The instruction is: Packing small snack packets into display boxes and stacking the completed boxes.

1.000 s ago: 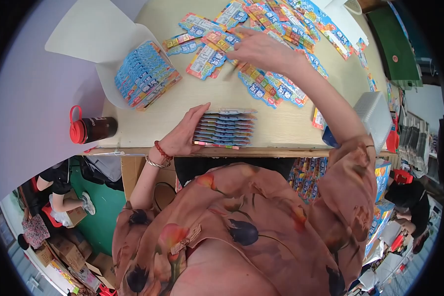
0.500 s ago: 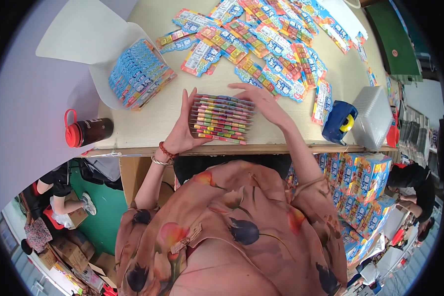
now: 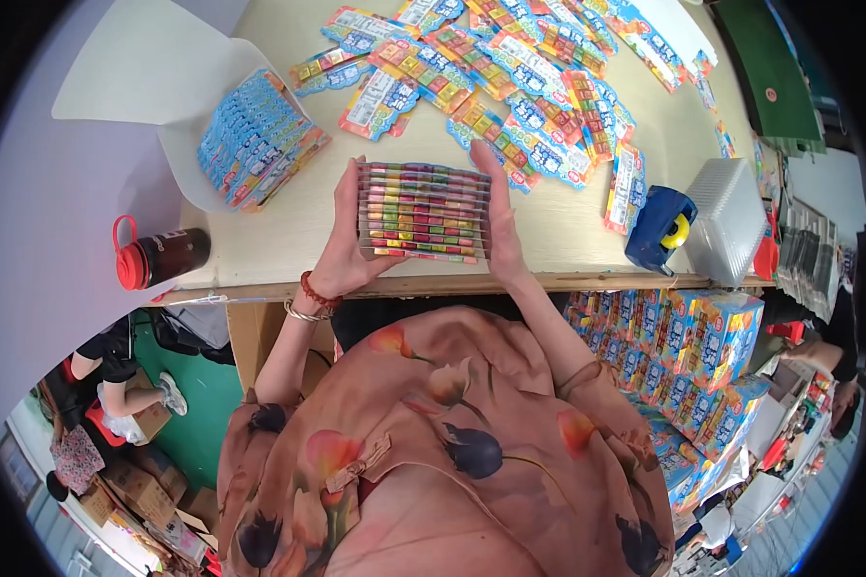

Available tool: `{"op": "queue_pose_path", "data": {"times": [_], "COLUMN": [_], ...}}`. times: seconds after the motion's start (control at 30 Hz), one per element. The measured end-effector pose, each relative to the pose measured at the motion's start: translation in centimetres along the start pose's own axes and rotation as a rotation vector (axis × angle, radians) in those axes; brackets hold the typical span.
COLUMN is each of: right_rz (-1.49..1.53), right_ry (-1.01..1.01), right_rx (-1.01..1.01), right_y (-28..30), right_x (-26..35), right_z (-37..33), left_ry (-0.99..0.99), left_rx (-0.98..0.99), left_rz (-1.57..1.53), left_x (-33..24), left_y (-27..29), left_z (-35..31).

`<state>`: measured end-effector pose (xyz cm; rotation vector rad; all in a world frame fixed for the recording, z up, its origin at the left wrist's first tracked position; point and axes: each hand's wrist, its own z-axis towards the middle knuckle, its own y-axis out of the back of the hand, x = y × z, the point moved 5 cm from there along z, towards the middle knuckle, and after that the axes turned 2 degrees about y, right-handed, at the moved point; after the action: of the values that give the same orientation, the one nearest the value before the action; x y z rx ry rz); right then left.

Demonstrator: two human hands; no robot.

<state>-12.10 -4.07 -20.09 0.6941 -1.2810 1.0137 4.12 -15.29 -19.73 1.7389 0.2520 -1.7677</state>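
Between my palms, above the table's near edge, is a stack of candy blister packs (image 3: 423, 213) with rows of small coloured sweets. My left hand (image 3: 343, 236) grips its left end, thumb along the near side. My right hand (image 3: 502, 219) presses flat against its right end, fingers pointing away from me. Past the stack, many loose candy packs (image 3: 423, 72) lie scattered, some showing white backs. A white open box (image 3: 185, 159) to the left holds a neat row of the same packs (image 3: 260, 139).
A dark bottle with a red lid (image 3: 164, 258) stands at the left edge. On the right are a blue tape dispenser (image 3: 660, 229) and clear plastic trays (image 3: 726, 221). Printed cartons (image 3: 712, 337) are piled below the table's right side. Other people are beyond, at both sides.
My right hand has come down from above the stack onto its right end. The stack has shifted slightly left and away from me, and now both hands hold it.
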Motion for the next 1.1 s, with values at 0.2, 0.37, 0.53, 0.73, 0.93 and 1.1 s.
{"op": "queue_pose_path", "data": {"times": [0.2,0.37,0.53,0.73,0.93,1.1], "right_rz": [0.103,0.357,0.332,0.305,0.263,0.246], "right_ry": [-0.084,-0.192,-0.224,-0.295,-0.296,-0.301], "right_rx": [0.032,0.076,0.144,0.138,0.136,0.125], "right_y": [0.0,1.4,2.5,2.6,2.6,2.2], "right_x": [-2.2,-2.7,-2.6,-2.4,-2.9,-2.6], "right_z": [0.5,0.5,0.9,0.8,0.7,0.6], "left_ry": [0.054,0.021,-0.003,-0.007,-0.037,0.009], "left_rx": [0.056,0.057,0.060,0.058,0.063,0.095], "left_rz": [0.144,0.180,0.174,0.183,0.218,0.092], "left_x": [2.3,2.0,1.6,1.5,1.2,2.4], "left_y": [0.1,0.2,0.2,0.1,0.0,-0.1], "left_z": [-0.4,-0.6,-0.5,-0.5,-0.6,-1.3]}}
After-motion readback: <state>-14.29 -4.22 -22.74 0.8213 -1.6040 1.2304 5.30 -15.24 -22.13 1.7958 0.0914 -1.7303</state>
